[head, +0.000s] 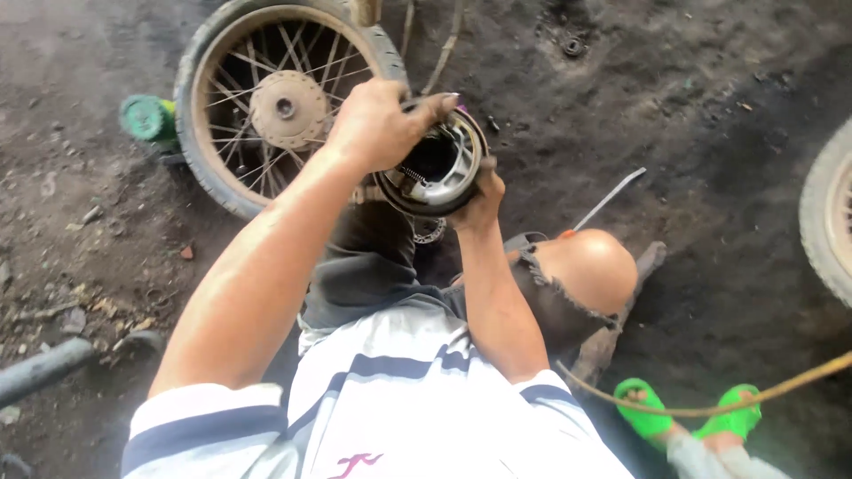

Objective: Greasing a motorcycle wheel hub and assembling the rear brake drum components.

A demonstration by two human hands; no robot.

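Behind brake plate (439, 164) held by both hands: spoked wheel (275, 102), green can (145, 117).

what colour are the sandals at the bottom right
Bright green sandals, seen in the head view, on another person's feet.

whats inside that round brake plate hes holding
Inside the round brake plate a curved metal shoe and a coiled spring show around a dark centre. The left hand covers its upper left; the right hand hides the lower right edge.
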